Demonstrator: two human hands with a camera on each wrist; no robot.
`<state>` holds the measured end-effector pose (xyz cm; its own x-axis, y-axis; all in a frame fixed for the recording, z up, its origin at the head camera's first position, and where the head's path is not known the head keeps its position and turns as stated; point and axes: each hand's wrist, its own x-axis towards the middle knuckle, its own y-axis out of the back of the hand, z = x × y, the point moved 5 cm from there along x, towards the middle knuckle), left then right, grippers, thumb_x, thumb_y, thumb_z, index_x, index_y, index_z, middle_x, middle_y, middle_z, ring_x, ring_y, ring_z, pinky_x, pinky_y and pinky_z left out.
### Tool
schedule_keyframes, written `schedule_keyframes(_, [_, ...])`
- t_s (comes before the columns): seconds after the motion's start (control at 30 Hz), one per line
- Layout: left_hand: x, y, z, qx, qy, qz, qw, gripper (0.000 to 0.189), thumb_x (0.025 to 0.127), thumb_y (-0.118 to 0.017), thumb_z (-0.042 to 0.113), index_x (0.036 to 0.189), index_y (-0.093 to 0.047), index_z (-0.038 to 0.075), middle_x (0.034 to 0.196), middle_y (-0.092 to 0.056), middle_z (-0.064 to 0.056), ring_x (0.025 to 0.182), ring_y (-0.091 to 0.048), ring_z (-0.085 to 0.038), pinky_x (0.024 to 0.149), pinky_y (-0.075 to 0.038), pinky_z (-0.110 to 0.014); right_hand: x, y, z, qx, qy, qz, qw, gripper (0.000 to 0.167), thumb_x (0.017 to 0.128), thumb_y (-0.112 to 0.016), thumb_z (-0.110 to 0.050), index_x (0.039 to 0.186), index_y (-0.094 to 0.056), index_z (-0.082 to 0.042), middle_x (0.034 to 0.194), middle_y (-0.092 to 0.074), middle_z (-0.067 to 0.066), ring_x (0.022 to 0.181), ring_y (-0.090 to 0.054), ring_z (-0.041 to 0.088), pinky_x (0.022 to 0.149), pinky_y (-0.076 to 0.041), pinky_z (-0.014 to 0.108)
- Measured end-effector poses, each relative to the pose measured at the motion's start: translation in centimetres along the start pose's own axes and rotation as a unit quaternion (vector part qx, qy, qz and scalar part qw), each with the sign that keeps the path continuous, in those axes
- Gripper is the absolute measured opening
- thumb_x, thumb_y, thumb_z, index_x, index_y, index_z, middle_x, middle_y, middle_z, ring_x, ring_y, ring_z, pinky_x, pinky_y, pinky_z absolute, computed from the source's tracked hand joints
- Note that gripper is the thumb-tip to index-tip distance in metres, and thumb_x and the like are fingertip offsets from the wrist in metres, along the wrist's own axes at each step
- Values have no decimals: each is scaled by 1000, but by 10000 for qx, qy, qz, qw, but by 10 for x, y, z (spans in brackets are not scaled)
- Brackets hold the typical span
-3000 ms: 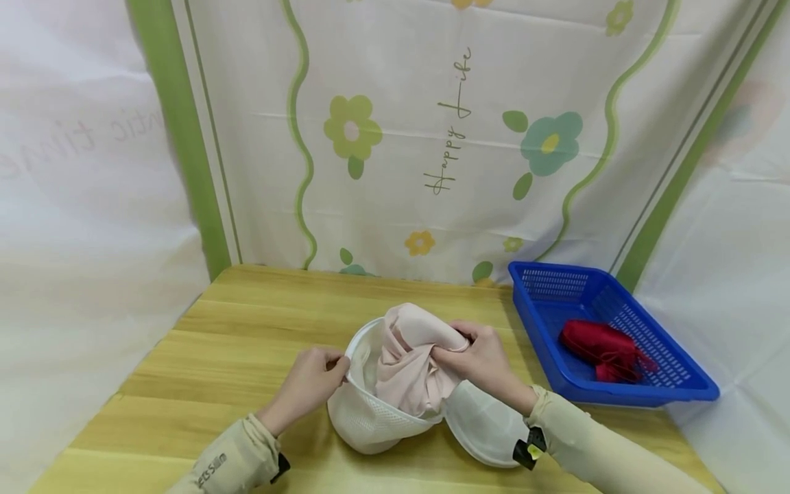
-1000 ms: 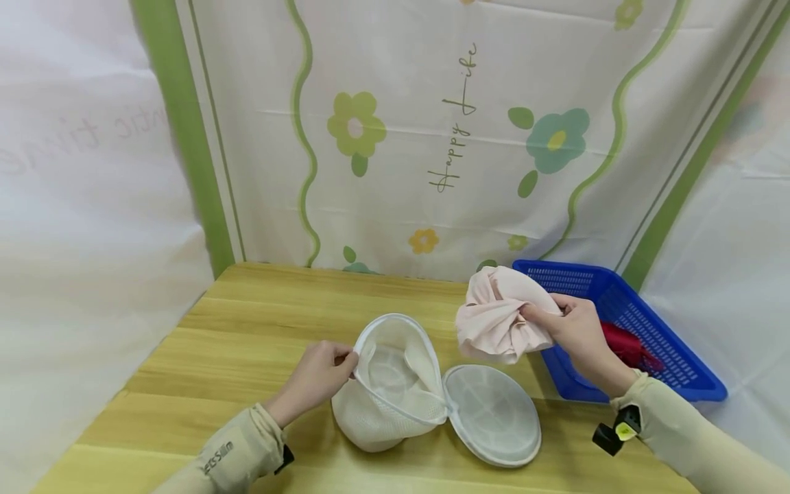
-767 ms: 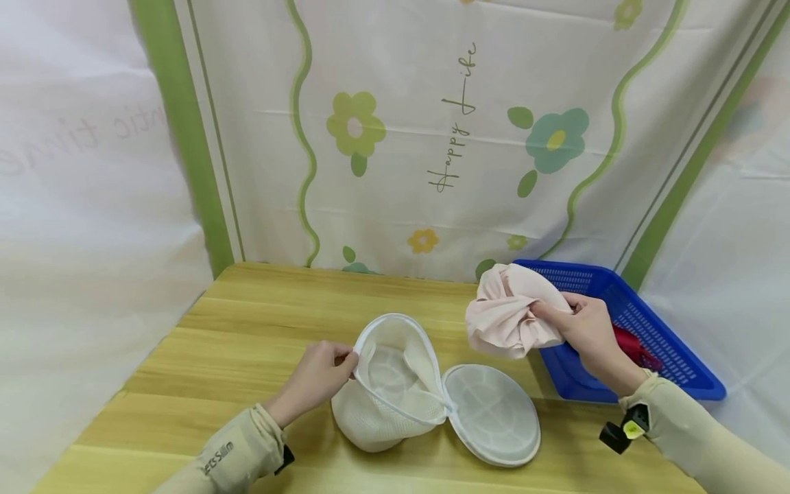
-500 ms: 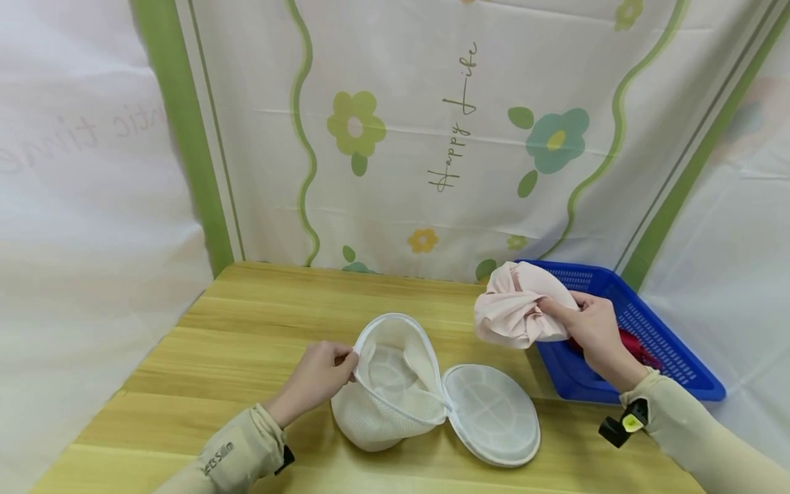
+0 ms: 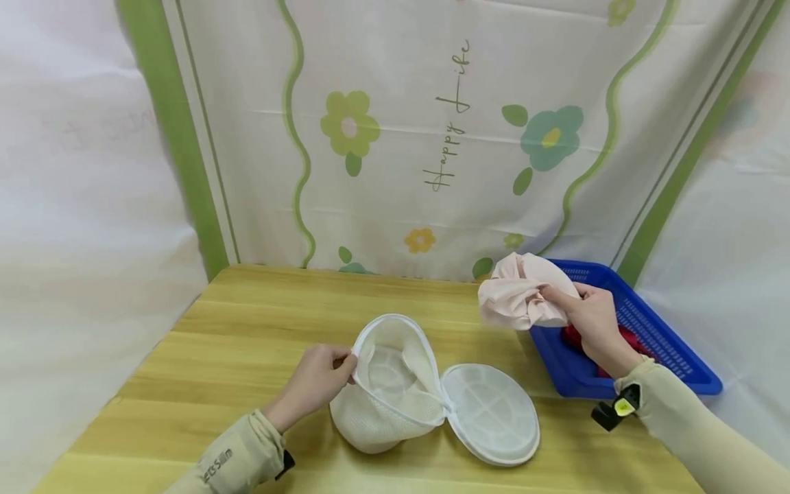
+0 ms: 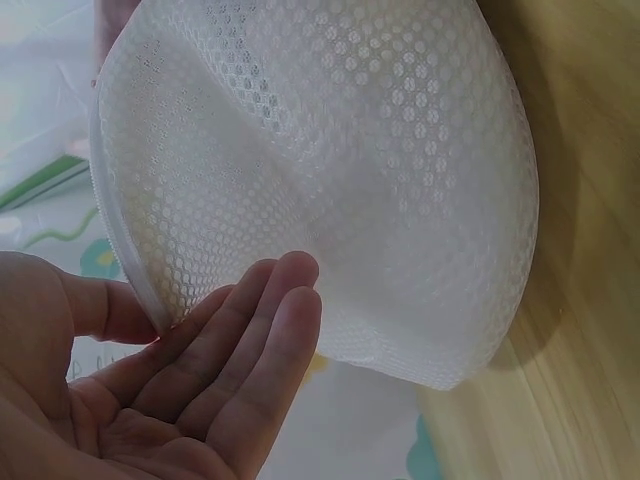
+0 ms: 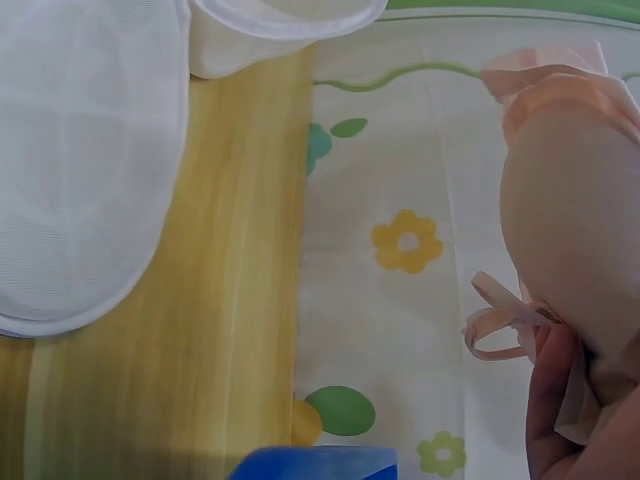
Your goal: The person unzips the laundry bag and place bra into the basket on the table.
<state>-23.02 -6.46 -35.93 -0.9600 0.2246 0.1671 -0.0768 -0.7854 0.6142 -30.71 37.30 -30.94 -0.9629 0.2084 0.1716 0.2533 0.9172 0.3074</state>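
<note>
A white mesh laundry bag stands on the table, its round mouth gaping and its inside bare. My left hand pinches the zipped rim between thumb and forefinger; in the left wrist view the other fingers extend beside the mesh. My right hand grips a crumpled pale pink bra in the air, by the near left edge of a blue basket. The right wrist view shows the bra's smooth rounded cup and a thin looped strap close to the fingers.
The bag's round lid lies folded out to the right on the wooden table. A shiny red garment is inside the basket, partly hidden by my right hand. A flowered curtain hangs behind the table.
My right hand has lifted the pink bra out of the laundry bag and carried it right and up to the basket. My left hand keeps its pinch on the rim.
</note>
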Motion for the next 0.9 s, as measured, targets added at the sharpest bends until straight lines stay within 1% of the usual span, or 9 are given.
schedule_keyframes(0.1, [0,0,1,-27,8,29,10000,29,96,-55,8,74,-72,13,64,-63,10,45,-45,-9,42,-35,-22,6,-1,-4,51,20,90,9999,21,80,-82,-36,81,-73,-17,56,-52,-9,48,-46,7,41,-40,22])
schedule_keyframes(0.17, [1,0,1,-61,-3,29,10000,28,96,-55,8,75,-73,12,64,-63,9,44,-45,-9,41,-34,-22,8,-1,-6,47,40,113,9999,21,80,-82,-35,78,-73,-16,55,-50,-9,48,-45,7,41,-39,22])
schedule_keyframes(0.33, [2,0,4,-44,23,-28,10000,28,97,-54,9,75,-73,12,63,-63,9,44,-44,-9,41,-33,-21,10,2,-7,-31,34,136,9999,21,81,-82,-33,76,-72,-16,56,-54,-10,49,-48,6,42,-40,21])
schedule_keyframes(0.5, [3,-1,6,-59,32,-71,10000,29,97,-54,10,75,-73,12,64,-63,8,45,-44,-9,42,-34,-22,13,9,-6,-114,-50,133,9998,22,82,-81,-34,79,-71,-15,60,-58,-10,53,-52,5,45,-44,19])
schedule_keyframes(0.73, [2,0,6,-63,5,-86,9999,30,97,-54,9,74,-72,11,64,-63,8,47,-47,-10,43,-36,-23,23,18,1,-33,-197,195,9996,19,81,-82,-33,75,-71,-19,55,-52,-11,50,-49,5,44,-43,20])
schedule_keyframes(0.9, [1,0,5,-83,-6,-76,9999,29,97,-54,8,75,-72,11,64,-63,8,46,-46,-10,43,-36,-22,30,27,6,-49,-319,331,9989,19,80,-83,-36,77,-71,-21,59,-56,-11,54,-51,4,47,-46,19])
